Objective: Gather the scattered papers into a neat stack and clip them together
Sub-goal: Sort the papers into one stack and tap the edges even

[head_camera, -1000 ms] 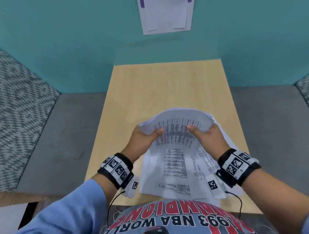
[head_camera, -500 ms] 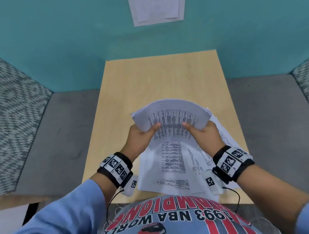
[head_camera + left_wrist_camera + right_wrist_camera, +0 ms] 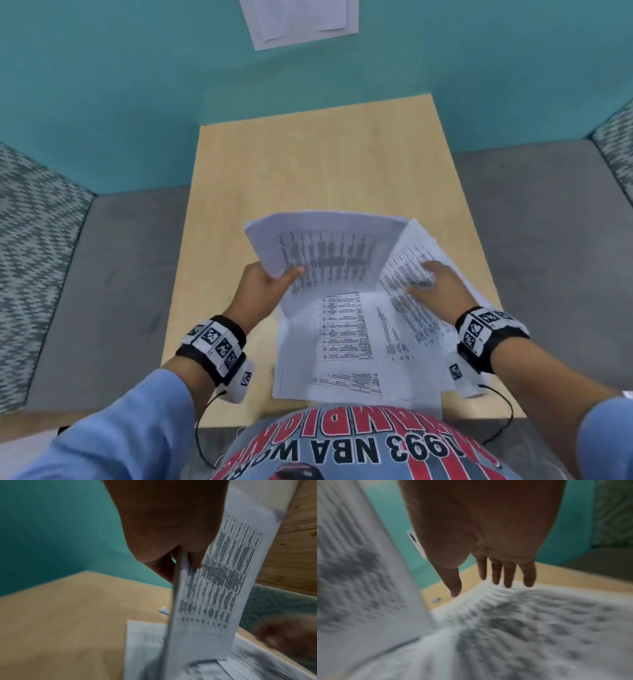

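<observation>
Partway: left hand (image 3: 260, 291) pinches raised bundle of white printed sheets (image 3: 329, 253); right hand (image 3: 442, 287), fingers straight, flat over loose printed pages (image 3: 342, 342) fanned on pale wooden worktop (image 3: 308, 164). Squaring, clipping remain; clip not identifiable.

Matt printed paper sheets (image 3: 342, 335), smooth wood-grain table (image 3: 308, 164)

I see white papers (image 3: 342, 335) printed with black text and ruled tables, lying on a pale tan wood-grain surface (image 3: 308, 164). The wall (image 3: 120, 85) is teal, with a white sheet (image 3: 301, 20) on it. The seats (image 3: 113, 274) are plain grey, their cushions (image 3: 30, 246) a grey-and-white zigzag weave. My sleeves (image 3: 113, 435) are light blue; my wristbands (image 3: 214, 342) are black with black-and-white square markers.
</observation>
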Motion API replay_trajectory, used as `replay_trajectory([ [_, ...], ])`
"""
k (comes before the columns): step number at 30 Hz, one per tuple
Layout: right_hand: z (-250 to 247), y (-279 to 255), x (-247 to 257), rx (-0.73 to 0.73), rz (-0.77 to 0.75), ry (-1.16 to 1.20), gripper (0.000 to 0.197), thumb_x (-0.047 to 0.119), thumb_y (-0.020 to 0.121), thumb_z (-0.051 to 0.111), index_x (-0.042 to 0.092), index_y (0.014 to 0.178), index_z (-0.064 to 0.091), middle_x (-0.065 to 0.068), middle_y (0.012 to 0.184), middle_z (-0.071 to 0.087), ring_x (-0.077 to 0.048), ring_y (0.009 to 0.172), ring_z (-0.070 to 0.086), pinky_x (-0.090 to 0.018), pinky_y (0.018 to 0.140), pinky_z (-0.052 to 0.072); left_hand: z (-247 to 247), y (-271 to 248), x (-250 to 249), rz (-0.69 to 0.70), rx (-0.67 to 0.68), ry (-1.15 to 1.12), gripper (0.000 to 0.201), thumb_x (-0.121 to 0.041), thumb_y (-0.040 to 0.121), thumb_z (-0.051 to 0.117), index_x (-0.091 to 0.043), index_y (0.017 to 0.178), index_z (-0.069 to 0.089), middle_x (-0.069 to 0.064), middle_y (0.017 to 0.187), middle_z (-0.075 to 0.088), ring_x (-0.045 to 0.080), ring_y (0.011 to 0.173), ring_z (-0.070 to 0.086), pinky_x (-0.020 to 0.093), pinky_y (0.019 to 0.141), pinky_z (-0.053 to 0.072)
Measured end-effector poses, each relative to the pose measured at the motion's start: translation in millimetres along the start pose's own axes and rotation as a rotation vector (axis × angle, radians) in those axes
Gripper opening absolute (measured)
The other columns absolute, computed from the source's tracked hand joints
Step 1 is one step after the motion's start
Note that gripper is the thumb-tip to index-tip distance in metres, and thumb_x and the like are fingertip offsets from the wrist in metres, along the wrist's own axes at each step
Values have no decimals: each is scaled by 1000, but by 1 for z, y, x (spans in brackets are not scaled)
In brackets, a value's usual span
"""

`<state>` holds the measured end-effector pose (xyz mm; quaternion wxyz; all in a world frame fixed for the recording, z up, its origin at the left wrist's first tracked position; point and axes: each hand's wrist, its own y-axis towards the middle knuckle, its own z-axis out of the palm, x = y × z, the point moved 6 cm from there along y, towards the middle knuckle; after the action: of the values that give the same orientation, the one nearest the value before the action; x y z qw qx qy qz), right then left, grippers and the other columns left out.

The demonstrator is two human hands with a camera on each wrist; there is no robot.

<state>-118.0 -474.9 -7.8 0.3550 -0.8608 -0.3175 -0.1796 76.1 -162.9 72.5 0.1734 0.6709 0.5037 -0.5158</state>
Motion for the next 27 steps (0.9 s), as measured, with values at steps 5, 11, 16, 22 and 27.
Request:
replay_trajectory([
  [5,-18,28,-80,-151,221,-335,117,69,66,83,5,152,35,-25,153,41,-43,140,40,-56,110,44,-61,4,0,36,-121,-26,27,-19,96,80,-29,121,74,-6,120,80,13,114,76,46,100,61],
  [11,-13,39,-87,-124,275,-112,97,48,60,97,3,131,49,-21,125,62,-41,116,62,-51,95,55,-99,-11,20,-1,-213,-35,28,-19,96,81,-45,107,76,-17,111,82,6,107,78,49,97,62],
  [16,-8,27,-83,-25,235,-58,35,28,79,87,11,103,67,-13,98,73,-26,76,65,-31,68,54,-94,-17,34,-35,-200,-47,22,-22,95,82,-43,101,79,-5,115,82,19,111,78,58,99,61],
  [22,4,-9,-98,-23,227,21,56,39,74,91,10,115,66,-12,110,70,-28,91,68,-35,71,59,-86,-22,43,-49,-179,-74,28,-25,94,83,-53,94,81,-15,107,84,19,109,78,55,99,62],
  [27,29,-26,-84,-113,328,-224,108,55,57,97,5,138,46,-21,136,45,-41,127,46,-50,95,49,-87,-28,49,-57,-158,-66,31,-23,94,83,-53,91,81,-22,102,83,8,104,78,44,95,63],
])
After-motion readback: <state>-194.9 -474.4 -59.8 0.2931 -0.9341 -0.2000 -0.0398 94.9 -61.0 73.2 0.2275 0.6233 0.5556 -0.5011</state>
